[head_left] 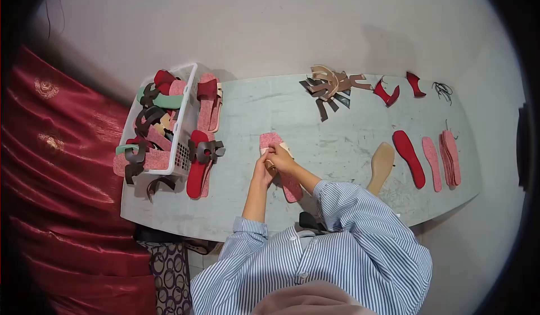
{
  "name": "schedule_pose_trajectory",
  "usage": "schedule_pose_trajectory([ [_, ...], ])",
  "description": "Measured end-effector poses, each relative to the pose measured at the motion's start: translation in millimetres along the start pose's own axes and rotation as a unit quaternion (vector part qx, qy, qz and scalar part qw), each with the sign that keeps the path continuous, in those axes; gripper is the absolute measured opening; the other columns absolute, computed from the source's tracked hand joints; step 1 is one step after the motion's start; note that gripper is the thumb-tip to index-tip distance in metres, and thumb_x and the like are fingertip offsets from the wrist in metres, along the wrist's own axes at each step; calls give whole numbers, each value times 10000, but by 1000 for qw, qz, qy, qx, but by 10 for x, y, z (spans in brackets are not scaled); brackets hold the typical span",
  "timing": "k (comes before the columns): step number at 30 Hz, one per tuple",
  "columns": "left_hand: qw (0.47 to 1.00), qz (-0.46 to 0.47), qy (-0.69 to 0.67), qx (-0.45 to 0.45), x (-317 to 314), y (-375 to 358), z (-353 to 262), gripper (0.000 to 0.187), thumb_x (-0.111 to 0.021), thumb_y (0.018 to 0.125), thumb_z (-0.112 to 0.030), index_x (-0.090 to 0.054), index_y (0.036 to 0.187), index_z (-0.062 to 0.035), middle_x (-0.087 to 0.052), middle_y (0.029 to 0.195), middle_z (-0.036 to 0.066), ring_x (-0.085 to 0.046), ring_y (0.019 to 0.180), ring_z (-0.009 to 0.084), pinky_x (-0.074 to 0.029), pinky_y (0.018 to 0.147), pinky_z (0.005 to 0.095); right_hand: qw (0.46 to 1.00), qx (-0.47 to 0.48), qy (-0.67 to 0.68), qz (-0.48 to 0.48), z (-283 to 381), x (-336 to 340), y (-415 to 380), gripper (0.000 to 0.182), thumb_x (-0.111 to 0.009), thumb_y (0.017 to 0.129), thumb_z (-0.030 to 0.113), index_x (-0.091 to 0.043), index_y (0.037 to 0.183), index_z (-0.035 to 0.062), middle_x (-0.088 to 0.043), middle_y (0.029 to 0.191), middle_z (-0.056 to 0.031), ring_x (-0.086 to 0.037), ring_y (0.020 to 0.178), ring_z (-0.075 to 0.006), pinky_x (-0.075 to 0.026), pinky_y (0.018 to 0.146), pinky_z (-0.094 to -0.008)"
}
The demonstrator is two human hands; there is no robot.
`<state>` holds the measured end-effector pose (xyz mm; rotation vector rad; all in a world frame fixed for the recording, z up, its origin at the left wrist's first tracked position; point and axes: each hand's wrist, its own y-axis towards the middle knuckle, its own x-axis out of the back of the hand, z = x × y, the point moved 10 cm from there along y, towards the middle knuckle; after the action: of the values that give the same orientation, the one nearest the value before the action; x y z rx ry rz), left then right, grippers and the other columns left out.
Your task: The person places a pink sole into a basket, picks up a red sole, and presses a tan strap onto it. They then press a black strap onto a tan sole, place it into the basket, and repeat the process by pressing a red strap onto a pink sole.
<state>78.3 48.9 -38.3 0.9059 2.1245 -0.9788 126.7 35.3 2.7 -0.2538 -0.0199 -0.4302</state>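
A speckled pink sole [291, 190] lies lengthwise in front of me on the table, its upper end slightly left. My left hand [263, 166] is closed at its left side, fingers bent inward and touching my right hand. Over the upper part of the sole, my right hand [282, 157] is closed with its fingertips pressed together. A pale strip [284, 145] shows at the right edge by the right fingers. Something brown shows below the hands. The fingers cover most of what lies between them.
At left a white basket [188, 110] holds sandal parts; a red sole with dark straps [197, 163] is beside it. Strap strips [329, 87] are heaped at the back. Rightward lie a tan sole [382, 160], a red sole [409, 159] and stacked pink soles [450, 157].
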Motion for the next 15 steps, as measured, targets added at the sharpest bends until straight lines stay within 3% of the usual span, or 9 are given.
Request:
schedule_pose_trajectory([
  [2,999,-4,-39,-11,2,-28,64,291,-405,893,-311,-501,1049,-85,-566,1002,86,-553,897,198,-470,737,351,996,34,74,-36,79,96,-113,486,-527,758,95,-385,1214,7,-534,1005,-147,-544,899,-210,-445,756,-283],
  [6,995,62,-76,3,58,92,186,273,-409,895,-277,-505,1043,-69,-566,1002,84,-549,903,195,-463,742,347,981,113,141,-74,301,316,-342,441,-522,750,79,-411,1165,-20,-524,996,-143,-532,890,-200,-443,744,-289],
  [9,992,8,-125,-13,-85,18,103,298,-377,903,-251,-463,1097,-41,-546,1041,110,-545,947,230,-467,799,382,972,177,50,-144,471,653,-544,377,-495,780,61,-431,1143,-15,-510,999,-102,-503,887,-166,-432,777,-290],
  [11,997,-1,-79,-10,-73,31,123,319,-378,903,-257,-456,1112,-28,-543,1056,116,-530,982,235,-442,843,398,940,179,-78,-279,433,979,-649,353,-494,789,71,-440,1128,-9,-504,1047,-111,-494,900,-165,-421,806,-300],
  [13,998,-10,-61,-9,-164,-6,139,326,-397,887,-263,-462,1105,-30,-542,1053,120,-521,987,237,-421,857,405,955,139,-36,-259,268,1032,-584,352,-479,828,112,-428,1156,-4,-502,1083,-128,-487,933,-168,-403,837,-300],
  [15,999,-38,-26,-14,-221,-62,146,294,-423,848,-253,-497,1044,-47,-565,971,94,-549,869,200,-453,758,346,978,93,54,-177,94,925,-474,367,-440,872,152,-396,1200,-8,-496,1115,-141,-488,966,-176,-392,852,-291],
])
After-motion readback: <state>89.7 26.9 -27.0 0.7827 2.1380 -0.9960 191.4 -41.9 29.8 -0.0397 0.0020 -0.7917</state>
